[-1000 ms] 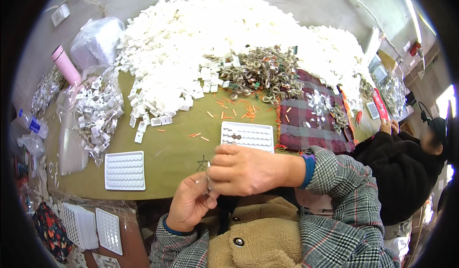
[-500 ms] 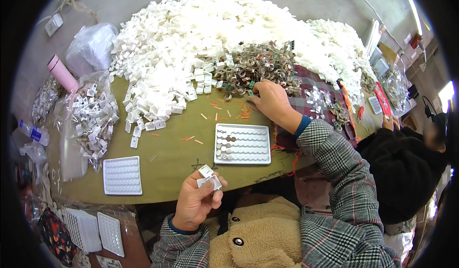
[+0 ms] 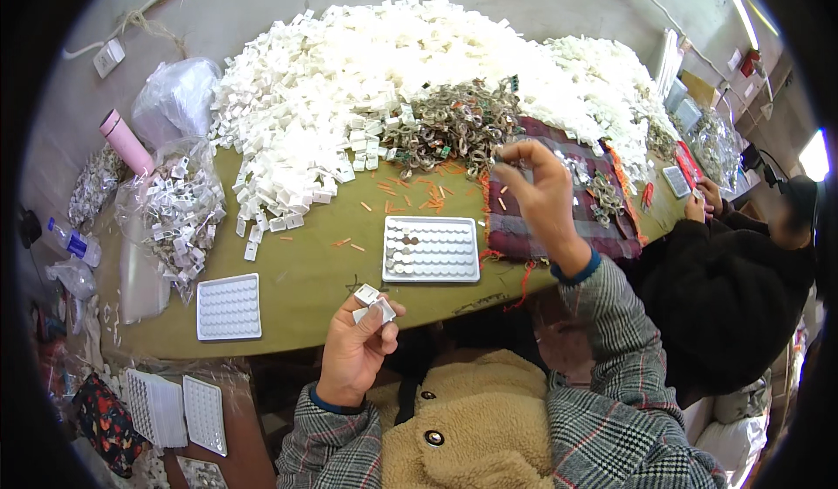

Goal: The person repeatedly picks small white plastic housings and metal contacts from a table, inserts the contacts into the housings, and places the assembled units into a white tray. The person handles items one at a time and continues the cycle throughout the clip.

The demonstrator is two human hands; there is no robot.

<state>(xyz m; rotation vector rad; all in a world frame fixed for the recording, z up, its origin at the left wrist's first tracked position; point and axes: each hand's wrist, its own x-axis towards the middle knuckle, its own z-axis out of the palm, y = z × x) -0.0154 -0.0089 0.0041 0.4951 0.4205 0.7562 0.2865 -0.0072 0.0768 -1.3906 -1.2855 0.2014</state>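
My left hand (image 3: 351, 356) is closed on a small white plastic casing (image 3: 367, 295), folded open, in front of the table's near edge. My right hand (image 3: 543, 194) is raised above the checked cloth (image 3: 524, 231), thumb and forefinger bent toward each other. Whatever lies between those fingertips is too small to make out. Just left of that hand is a pile of small wired parts (image 3: 454, 127) with brownish leads and green bits. Between my hands lies a white tray (image 3: 454, 266) with rows of round hollows; several silvery and dark discs fill its left side.
A large heap of white casings (image 3: 297, 96) covers the back. Orange strips (image 3: 434, 194) lie scattered on the green table (image 3: 305, 314). Left are another tray (image 3: 229, 307), a bag of parts (image 3: 179, 214) and a pink flask (image 3: 127, 141). A co-worker (image 3: 724, 288) sits at right.
My right hand has lifted off the edge of the wired-parts pile and come back toward me, to the right. My left hand still holds the casing. The view has shifted slightly.
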